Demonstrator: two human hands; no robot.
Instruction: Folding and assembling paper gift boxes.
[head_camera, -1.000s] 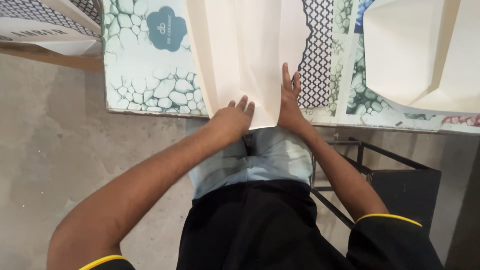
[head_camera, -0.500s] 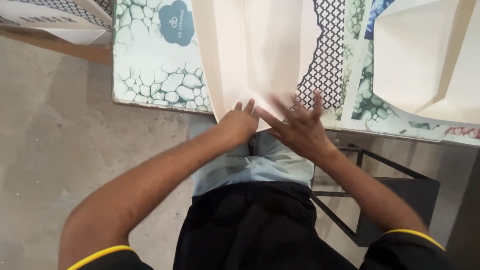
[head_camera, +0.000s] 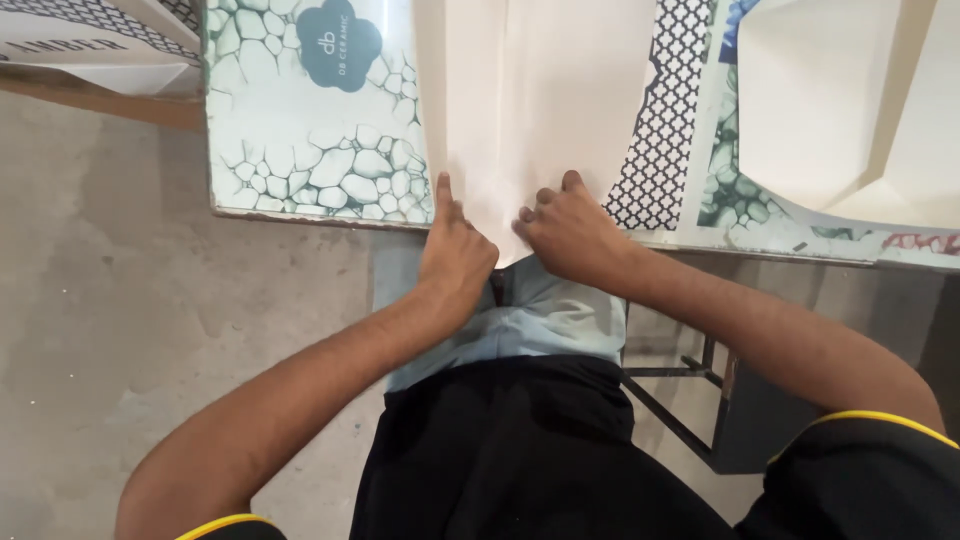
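Table (head_camera: 300, 190) fills the upper frame, its top covered with printed sheets: a pale green cracked-stone pattern on the left bearing a dark teal, cloud-shaped label (head_camera: 340, 40) near the far edge, and a black-and-white lattice strip (head_camera: 665, 110) right of centre. Over these lies a large cream cardboard sheet (head_camera: 540, 100), running from the far edge down to the near table edge, where its lower end overhangs slightly toward the person's waist. A second cream sheet, folded (head_camera: 850, 110) into raised flaps, sits at the right, well apart from the hands. A white box with a lattice print (head_camera: 90, 40) shows at the upper left corner.

Both hands press on the cardboard's near end, apparently to flatten it or hold it steady against the table. The left hand (head_camera: 455, 255) is loosely curled with the forefinger stretched out along the sheet's left edge. The right hand (head_camera: 570, 230) is curled, knuckles up, fingertips bearing down on the sheet; neither grips anything.
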